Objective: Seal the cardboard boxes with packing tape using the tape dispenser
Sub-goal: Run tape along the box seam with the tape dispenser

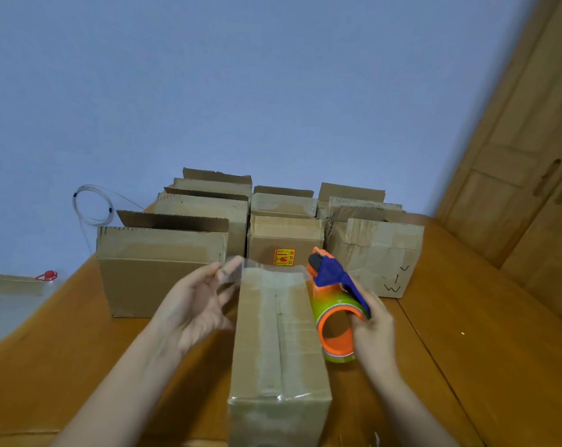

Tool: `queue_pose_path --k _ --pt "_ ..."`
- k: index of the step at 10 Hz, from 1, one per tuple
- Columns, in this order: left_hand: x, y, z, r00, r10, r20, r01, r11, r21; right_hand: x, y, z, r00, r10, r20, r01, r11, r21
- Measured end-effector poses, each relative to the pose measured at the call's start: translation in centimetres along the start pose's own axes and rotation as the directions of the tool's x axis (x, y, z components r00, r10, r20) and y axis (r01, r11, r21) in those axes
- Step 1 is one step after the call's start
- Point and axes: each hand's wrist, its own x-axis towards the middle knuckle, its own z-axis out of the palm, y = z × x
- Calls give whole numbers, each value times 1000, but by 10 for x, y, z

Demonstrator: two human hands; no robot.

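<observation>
A long, narrow cardboard box (278,343) lies lengthwise in front of me on the wooden table, its flaps closed along a centre seam. My right hand (374,330) grips the orange and blue tape dispenser (334,304) with its roll of tape, held against the box's right side near the far end. A strip of clear tape (266,269) runs from the dispenser across the far end of the box. My left hand (199,304) pinches the free end of that strip just left of the box.
Several other cardboard boxes (163,266) stand in rows behind, some with flaps up, one with a red and yellow label (284,257). A coiled wire (92,204) hangs on the blue wall. A wooden door (525,156) is at right. The wooden table (466,317) extends around.
</observation>
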Motion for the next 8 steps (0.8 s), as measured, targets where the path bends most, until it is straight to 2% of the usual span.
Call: queue_pose_path --k 1,2,3,4,5,6,7,8 --pt "-15 -9 14 993 -10 116 5 999 44 4 -8 -22 1000 -21 -16 21 1000 -13" --pt "-14 -14 17 986 -25 163 12 997 75 1 -4 -39 999 -45 15 46 998 -53" --pt "-11 -12 21 992 -6 128 -13 988 152 2 6 -50 997 -76 34 80 989 -128" --pt "-10 -2 21 987 100 123 -141 909 393 10 10 -62 990 -128 51 136 969 -204" --pt "-9 6 30 970 205 135 -243 730 639 24 12 -76 971 -236 47 239 923 -300" --pt "1 10 40 937 331 112 -287 544 789 38 13 -87 931 -355 84 356 834 -421" --pt "13 12 45 917 381 121 -282 403 871 48 14 -94 910 -391 136 403 765 -502" --pt "21 9 43 920 368 137 -263 318 911 54 16 -101 887 -404 223 457 697 -553"
